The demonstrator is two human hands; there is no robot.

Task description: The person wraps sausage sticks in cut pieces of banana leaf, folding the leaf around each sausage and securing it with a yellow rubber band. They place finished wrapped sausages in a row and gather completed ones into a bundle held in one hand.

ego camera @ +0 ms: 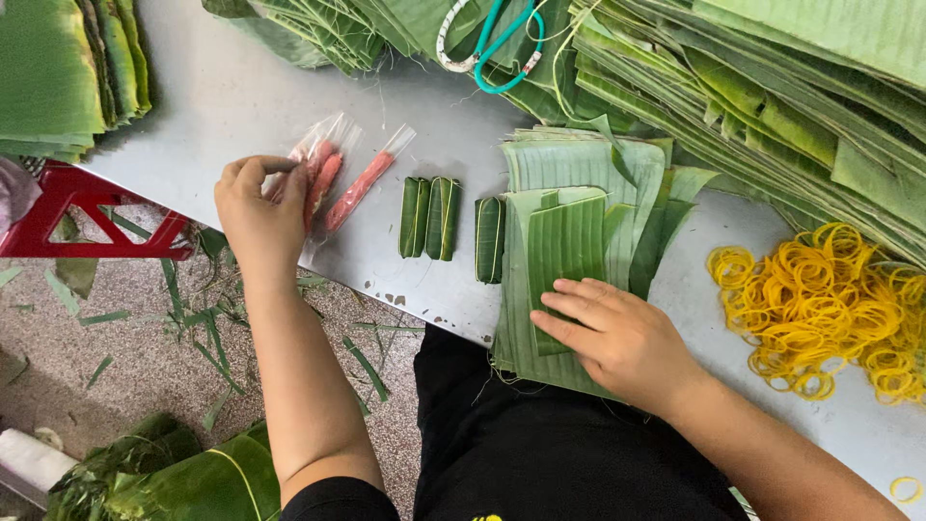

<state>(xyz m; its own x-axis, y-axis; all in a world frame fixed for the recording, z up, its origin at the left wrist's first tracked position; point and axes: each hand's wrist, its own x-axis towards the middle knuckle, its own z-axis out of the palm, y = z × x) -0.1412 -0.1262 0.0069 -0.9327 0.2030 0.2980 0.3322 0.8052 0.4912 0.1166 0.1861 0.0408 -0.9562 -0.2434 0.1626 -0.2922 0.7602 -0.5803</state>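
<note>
Left hand (258,207) pinching a clear-wrapped pink sausage stick (323,181) at the grey table (231,96) edge, second wrapped stick (362,185) lying just beside. Right hand (617,338) flat, fingers spread, holding nothing, pressing the cut banana-leaf stack (569,207) near table front. Three banded leaf rolls (444,220) between hands. Yellow rubber bands (820,299) heaped far right, teal scissors (497,43) on leaf pile (772,87) behind
</note>
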